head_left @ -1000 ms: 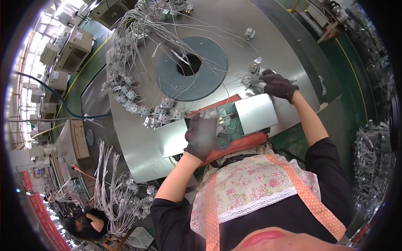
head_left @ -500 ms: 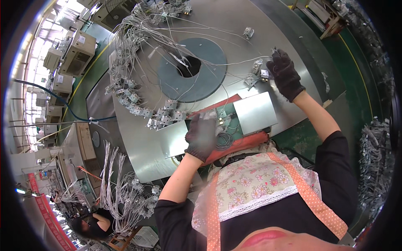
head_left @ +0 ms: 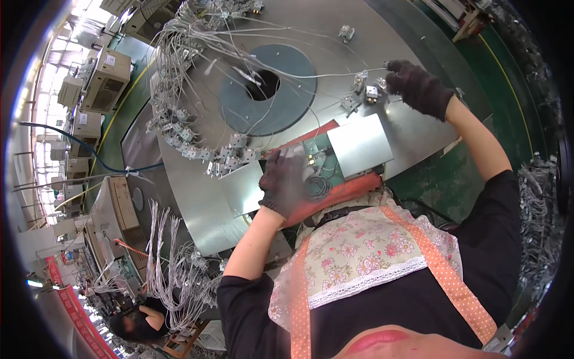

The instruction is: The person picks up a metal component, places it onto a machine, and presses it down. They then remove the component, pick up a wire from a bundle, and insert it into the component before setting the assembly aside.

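My right hand (head_left: 421, 90), in a dark knit glove, reaches out over the right side of the metal table. Its fingers pinch the end of a thin grey-white cable (head_left: 338, 75), which stretches left toward the hole in a grey disc. Just below the fingertips lie several small metal connector housings (head_left: 372, 94). My left hand (head_left: 281, 185), gloved too, is bent over the near edge of the table, beside a green surface (head_left: 335, 170) with a coil of grey wire (head_left: 317, 188). Its fingers are closed near a blurry pale piece; what they hold is hidden.
A grey round disc (head_left: 230, 107) sits mid-table. A bundle of cables (head_left: 179, 36) with several metal housings (head_left: 179, 134) curves along the left. A shiny metal plate (head_left: 359, 143) and red padding (head_left: 335, 198) lie close to me. Another person (head_left: 140, 320) sits at lower left.
My right hand has shifted slightly and its forearm swung outward; the cable in it is now drawn straighter. My left hand stays by the green surface. The whole view has shifted a little.
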Demonstrator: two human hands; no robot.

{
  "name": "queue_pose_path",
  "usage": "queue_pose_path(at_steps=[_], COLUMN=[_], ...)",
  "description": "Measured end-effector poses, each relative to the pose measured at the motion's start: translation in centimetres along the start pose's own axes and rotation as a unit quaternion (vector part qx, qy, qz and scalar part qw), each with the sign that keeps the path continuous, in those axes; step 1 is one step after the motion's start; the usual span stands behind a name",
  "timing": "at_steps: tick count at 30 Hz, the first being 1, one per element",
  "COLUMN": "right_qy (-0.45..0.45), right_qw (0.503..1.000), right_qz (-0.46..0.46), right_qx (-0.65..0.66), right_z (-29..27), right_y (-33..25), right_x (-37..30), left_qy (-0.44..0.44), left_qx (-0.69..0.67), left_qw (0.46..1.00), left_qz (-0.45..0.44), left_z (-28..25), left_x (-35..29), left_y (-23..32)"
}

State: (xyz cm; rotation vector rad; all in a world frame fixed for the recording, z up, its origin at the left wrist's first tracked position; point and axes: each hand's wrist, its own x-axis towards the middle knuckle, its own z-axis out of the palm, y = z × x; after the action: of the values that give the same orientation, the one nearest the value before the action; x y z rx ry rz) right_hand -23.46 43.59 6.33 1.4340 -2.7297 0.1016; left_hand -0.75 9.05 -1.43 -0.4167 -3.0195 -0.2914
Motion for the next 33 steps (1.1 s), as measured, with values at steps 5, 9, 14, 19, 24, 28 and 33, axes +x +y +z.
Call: queue_pose_path(at_steps=[5,9,14,19,24,28,33], right_qy=[0.089,0.112,0.04,0.068,0.058,0.089,0.173], right_qw=[0.917,0.978,0.985,0.971,0.958,0.974,0.945], right_qz=[0.064,-0.032,0.113,0.134,0.21,0.201,0.26], right_qx=[0.384,0.175,0.123,0.185,0.188,0.056,0.096], right_z=[6.1,5.0,6.7,7.9,7.5,13.1,13.5], right_y=[4.1,4.2,0.0,1.4,3.3,3.4,2.4], right_x=[-3.2,0.2,1.3,-1.2,-6.8,-9.4,-8.8], left_qy=[0.046,0.047,0.077,0.014,0.079,0.074,0.095], left_qx=[-0.021,-0.086,-0.118,-0.123,-0.496,-0.733,-0.77], left_qw=[0.998,0.995,0.99,0.991,0.852,0.627,0.592], left_qz=[0.022,0.013,0.025,-0.059,-0.145,-0.253,-0.218], left_z=[0.5,-0.7,-0.7,-1.5,-1.0,-1.6,1.6], left_x=[0.5,0.8,0.6,0.4,-0.8,-1.1,-1.8], left_y=[-0.3,-0.5,-0.8,-1.2,-0.3,0.8,2.7])
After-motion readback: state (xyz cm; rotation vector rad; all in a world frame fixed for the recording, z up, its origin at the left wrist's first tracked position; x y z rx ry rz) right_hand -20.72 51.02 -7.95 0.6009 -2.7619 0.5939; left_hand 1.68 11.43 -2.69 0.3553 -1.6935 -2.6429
